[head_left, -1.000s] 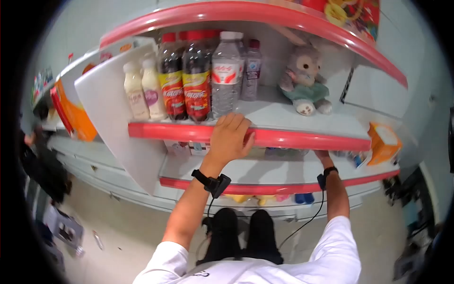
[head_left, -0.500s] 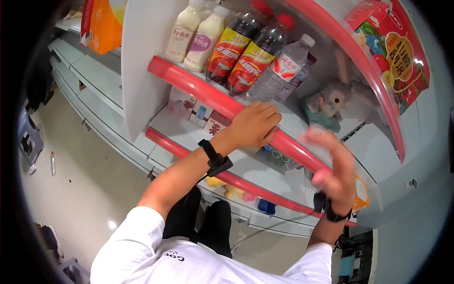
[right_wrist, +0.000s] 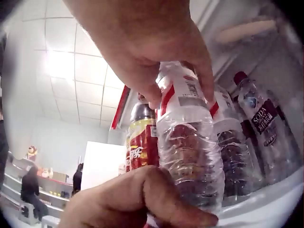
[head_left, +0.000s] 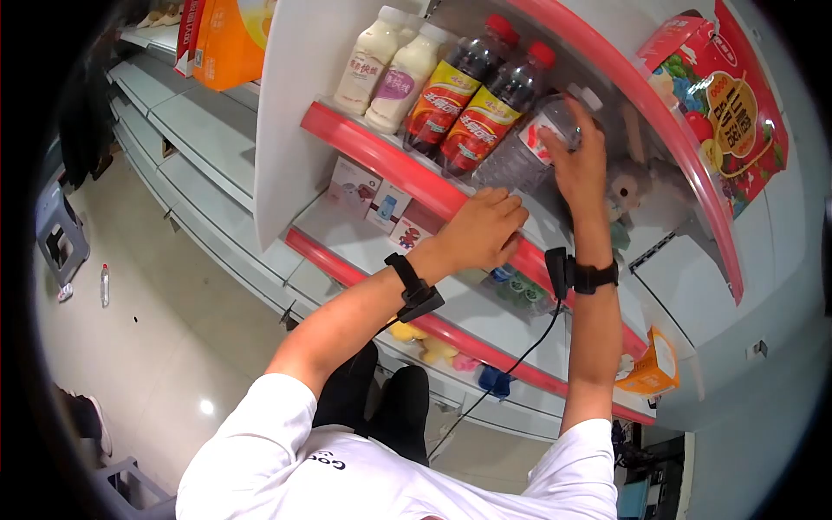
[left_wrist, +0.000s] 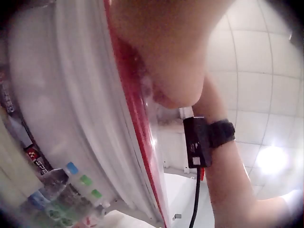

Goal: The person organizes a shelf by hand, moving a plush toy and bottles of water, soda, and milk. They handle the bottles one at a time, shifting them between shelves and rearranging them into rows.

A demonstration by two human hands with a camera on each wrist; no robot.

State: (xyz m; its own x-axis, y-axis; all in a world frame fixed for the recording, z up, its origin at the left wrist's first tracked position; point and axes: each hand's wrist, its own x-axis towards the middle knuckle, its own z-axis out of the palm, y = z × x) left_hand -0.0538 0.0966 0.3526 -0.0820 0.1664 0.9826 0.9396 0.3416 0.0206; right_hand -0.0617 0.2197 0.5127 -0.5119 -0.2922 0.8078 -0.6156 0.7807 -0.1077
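My right hand (head_left: 582,169) reaches over the shelf and grips a clear water bottle (head_left: 511,163) near its red-and-white label. In the right wrist view, thumb and fingers lie on opposite sides of that label, and the bottle stands upright beside a similar one. My left hand (head_left: 481,230) holds the red shelf edge (head_left: 381,165), fingers bent over the top just in front of the bottle. Left of the bottle are cola bottles (head_left: 479,121) with yellow-red labels and white milk drink bottles (head_left: 401,82). A soda water bottle (right_wrist: 266,118) stands further right.
A plush toy (head_left: 626,192) sits right of the bottles. Above curves another red shelf edge (head_left: 624,65), with a red snack bag (head_left: 732,113) on top. Small boxes (head_left: 388,208) and lying bottles (head_left: 524,290) are on the shelf below. An orange box (head_left: 654,364) is at the right end.
My right hand has come up from the lower shelf, past the red edge, to the water bottle and taken hold of it. My left hand stays on the edge; the head view has turned.
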